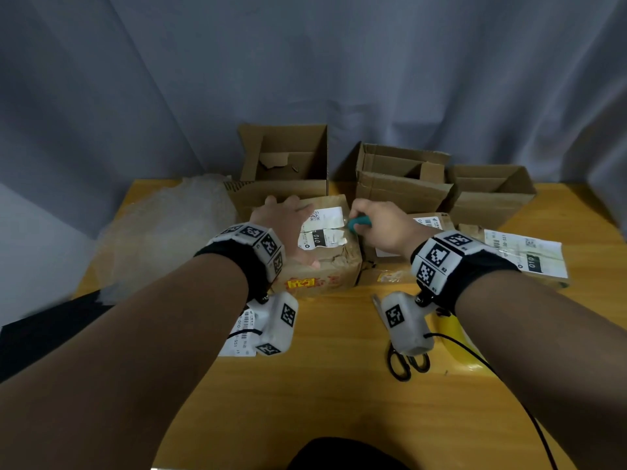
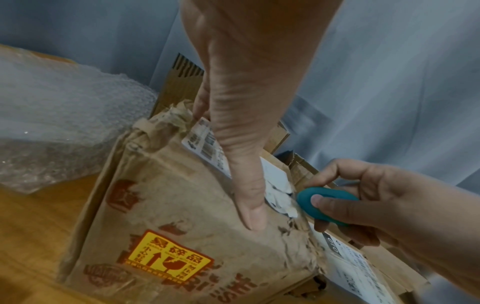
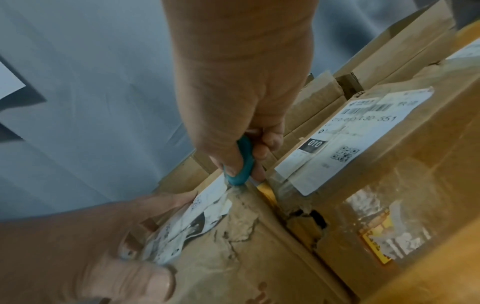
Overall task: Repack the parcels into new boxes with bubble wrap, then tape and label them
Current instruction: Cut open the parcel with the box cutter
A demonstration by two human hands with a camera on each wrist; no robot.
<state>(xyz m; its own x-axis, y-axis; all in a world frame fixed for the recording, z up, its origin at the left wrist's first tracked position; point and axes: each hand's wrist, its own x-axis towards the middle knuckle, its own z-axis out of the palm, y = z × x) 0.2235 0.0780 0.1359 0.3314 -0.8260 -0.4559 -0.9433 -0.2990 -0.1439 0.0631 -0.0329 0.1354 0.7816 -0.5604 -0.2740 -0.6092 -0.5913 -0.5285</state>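
Observation:
A worn brown parcel [image 1: 322, 266] with a torn white label [image 1: 324, 228] and a yellow fragile sticker [image 2: 168, 259] sits mid-table. My left hand [image 1: 288, 218] lies flat on its top, fingers spread and pressing down, the thumb [image 2: 249, 205] stretched toward the near edge. My right hand [image 1: 376, 225] grips a small teal cutter [image 1: 358, 224]. The cutter's tip [image 3: 233, 183] touches the parcel's top at its right edge, beside the torn label. The blade itself is hidden against the crumpled tape.
Three open cardboard boxes [image 1: 288, 164] [image 1: 403, 178] [image 1: 492, 191] stand along the back. Bubble wrap [image 1: 163, 232] is heaped at the left. A second labelled parcel [image 3: 376, 185] touches the first on its right, and a third [image 1: 529, 256] lies farther right. Scissors [image 1: 405, 362], yellow tape [image 1: 451, 334] and loose labels [image 1: 242, 334] lie near me.

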